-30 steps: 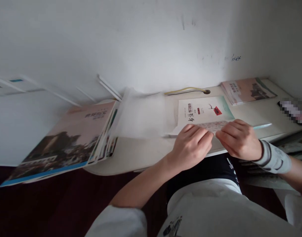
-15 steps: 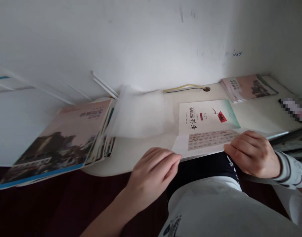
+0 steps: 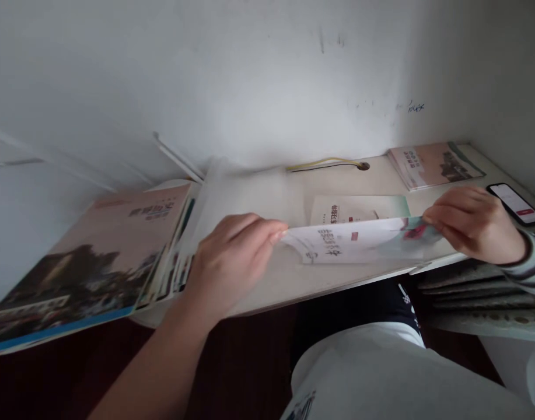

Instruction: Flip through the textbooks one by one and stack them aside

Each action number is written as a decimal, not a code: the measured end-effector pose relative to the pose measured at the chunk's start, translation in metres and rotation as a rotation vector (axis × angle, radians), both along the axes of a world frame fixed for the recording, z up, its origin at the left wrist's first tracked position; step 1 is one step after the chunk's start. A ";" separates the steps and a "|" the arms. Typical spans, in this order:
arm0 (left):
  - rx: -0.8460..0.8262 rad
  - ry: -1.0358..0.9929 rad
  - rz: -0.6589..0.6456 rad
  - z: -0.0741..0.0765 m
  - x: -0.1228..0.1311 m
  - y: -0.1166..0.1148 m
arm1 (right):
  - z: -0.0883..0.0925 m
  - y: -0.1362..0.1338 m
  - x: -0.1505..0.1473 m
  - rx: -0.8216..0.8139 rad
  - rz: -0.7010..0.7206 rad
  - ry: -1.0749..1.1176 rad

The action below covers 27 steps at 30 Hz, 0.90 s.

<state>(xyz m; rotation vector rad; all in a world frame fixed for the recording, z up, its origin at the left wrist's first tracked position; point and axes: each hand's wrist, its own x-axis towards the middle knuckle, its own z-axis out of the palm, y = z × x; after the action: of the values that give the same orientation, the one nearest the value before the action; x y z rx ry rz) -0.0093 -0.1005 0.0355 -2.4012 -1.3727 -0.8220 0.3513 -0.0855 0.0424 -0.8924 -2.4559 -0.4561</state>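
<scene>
My left hand pinches the left end of the upper edge of a thin white booklet. My right hand pinches its right end, where a blurred red mark shows. The booklet is raised and tilted over the desk, its Chinese title facing me; part of it looks see-through or smeared by motion. Behind it lies a similar-looking white and green booklet, its lower part hidden by the held one. A translucent plastic sheet rests to the left of them.
A stack of books with a pink cover overhangs the desk at left. Smaller pink books lie at the back right, near a phone. A yellow cable enters a hole by the wall. The white desk ends close to my body.
Both hands have risen away from my body with the booklet. Its visible side has changed from a calligraphy picture to a title. My hands are now farther apart.
</scene>
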 end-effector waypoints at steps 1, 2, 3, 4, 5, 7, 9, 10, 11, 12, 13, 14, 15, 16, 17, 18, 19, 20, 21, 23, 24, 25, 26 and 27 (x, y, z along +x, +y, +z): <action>-0.041 0.004 0.016 0.001 0.000 0.011 | -0.001 0.007 0.009 -0.022 -0.028 0.024; -0.084 0.003 0.026 0.002 0.001 0.022 | -0.004 0.015 0.017 -0.043 -0.054 0.042; -0.129 0.002 0.028 0.003 0.003 0.035 | -0.007 0.022 0.024 -0.055 -0.077 0.054; -0.174 0.001 0.024 0.003 0.005 0.047 | -0.011 0.030 0.030 -0.063 -0.095 0.059; -0.220 0.002 0.015 0.002 0.007 0.061 | -0.015 0.039 0.034 -0.072 -0.117 0.060; -0.310 0.006 0.001 -0.001 0.013 0.088 | -0.027 0.057 0.040 -0.099 -0.164 0.061; -0.397 0.006 -0.012 -0.006 0.018 0.116 | -0.040 0.077 0.045 -0.141 -0.218 0.076; -0.436 0.000 -0.018 -0.009 0.020 0.130 | -0.047 0.088 0.047 -0.169 -0.248 0.086; -0.471 -0.007 -0.021 -0.014 0.021 0.143 | -0.055 0.098 0.049 -0.195 -0.281 0.099; -0.506 -0.013 -0.021 -0.019 0.022 0.156 | -0.063 0.109 0.050 -0.219 -0.318 0.112; -0.542 -0.017 -0.020 -0.025 0.023 0.170 | -0.071 0.119 0.052 -0.244 -0.358 0.126; -0.582 -0.018 -0.015 -0.033 0.025 0.183 | -0.079 0.129 0.053 -0.276 -0.400 0.138; -0.624 -0.014 -0.010 -0.041 0.026 0.195 | -0.087 0.139 0.054 -0.321 -0.441 0.149; -0.670 0.000 -0.008 -0.050 0.027 0.208 | -0.096 0.149 0.054 -0.383 -0.483 0.156; -0.721 0.024 -0.006 -0.060 0.028 0.220 | -0.104 0.157 0.054 -0.460 -0.522 0.156; -0.779 0.057 -0.005 -0.070 0.030 0.231 | -0.113 0.165 0.053 -0.543 -0.557 0.145; -0.842 0.096 -0.006 -0.081 0.032 0.240 | -0.120 0.172 0.053 -0.620 -0.581 0.123; -0.908 0.136 -0.007 -0.090 0.033 0.249 | -0.127 0.177 0.051 -0.683 -0.595 0.089; -0.967 0.166 -0.007 -0.099 0.034 0.256 | -0.132 0.180 0.050 -0.726 -0.602 0.046; -1.034 0.198 -0.004 -0.113 0.036 0.264 | -0.139 0.182 0.047 -0.750 -0.627 -0.053; -1.031 0.209 -0.002 -0.118 0.036 0.266 | -0.141 0.180 0.045 -0.740 -0.657 -0.104; -1.007 0.218 0.004 -0.121 0.036 0.266 | -0.142 0.177 0.043 -0.716 -0.699 -0.152; -0.975 0.225 0.010 -0.123 0.035 0.265 | -0.143 0.173 0.040 -0.679 -0.748 -0.194; -0.942 0.230 0.016 -0.123 0.035 0.263 | -0.142 0.169 0.038 -0.638 -0.789 -0.230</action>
<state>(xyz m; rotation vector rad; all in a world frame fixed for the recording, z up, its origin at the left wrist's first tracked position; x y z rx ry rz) 0.0260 0.1624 -0.0880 -2.9647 -1.9547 0.2024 0.3889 0.0832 -0.0999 -2.2008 -2.3835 0.0067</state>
